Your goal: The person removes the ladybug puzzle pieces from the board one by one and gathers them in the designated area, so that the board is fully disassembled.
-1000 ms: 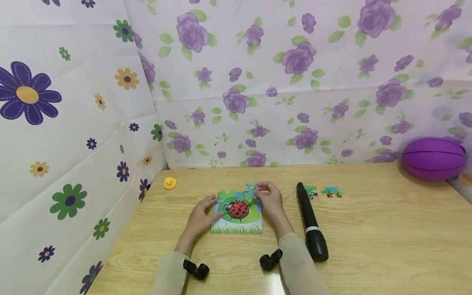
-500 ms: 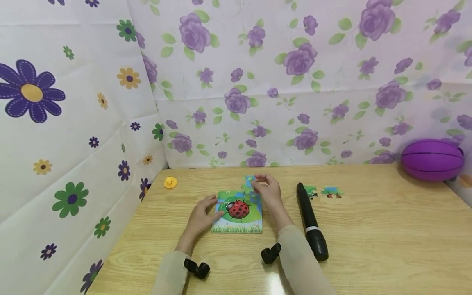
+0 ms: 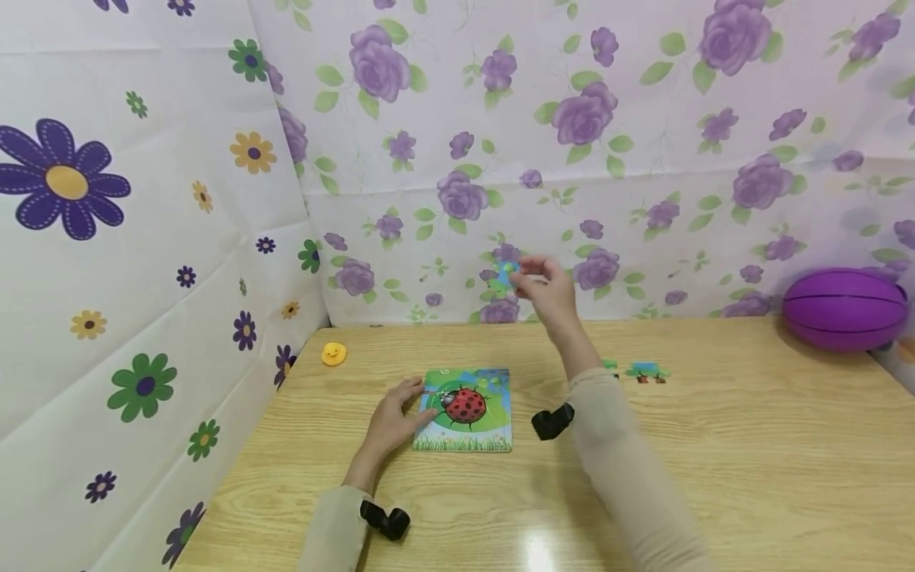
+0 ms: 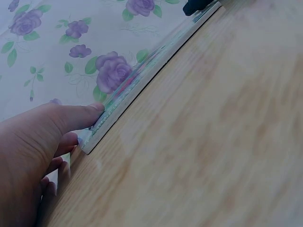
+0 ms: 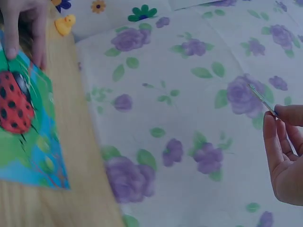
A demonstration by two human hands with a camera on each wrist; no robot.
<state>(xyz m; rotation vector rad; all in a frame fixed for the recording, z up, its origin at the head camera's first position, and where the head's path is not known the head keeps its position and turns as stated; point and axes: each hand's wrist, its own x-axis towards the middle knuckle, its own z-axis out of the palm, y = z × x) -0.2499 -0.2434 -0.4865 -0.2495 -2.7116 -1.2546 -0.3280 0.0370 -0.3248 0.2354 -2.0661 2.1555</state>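
A square ladybug puzzle board [image 3: 465, 437] lies flat on the table. My left hand [image 3: 393, 417] grips its left edge, the thumb on its top face and the other fingers along its side, as the left wrist view also shows. My right hand [image 3: 550, 294] is raised above the table's back edge, in front of the curtain, and pinches a small blue and green puzzle piece [image 3: 504, 274] between thumb and fingertips. In the right wrist view the puzzle piece [image 5: 262, 98] appears edge-on, thin and tilted. Blue backing with faint lines shows at the board's upper right corner.
To the right lie more puzzle pieces [image 3: 648, 372], some partly hidden by my right sleeve. A yellow toy duck [image 3: 333, 353] sits at the back left, a purple ball [image 3: 845, 308] at the back right. Flowered curtains [image 3: 429, 214] border the table behind and at left.
My right hand has lifted the puzzle piece off the board's upper right area and carried it up and back. The right sleeve now covers the black microphone. My left hand stays on the board.
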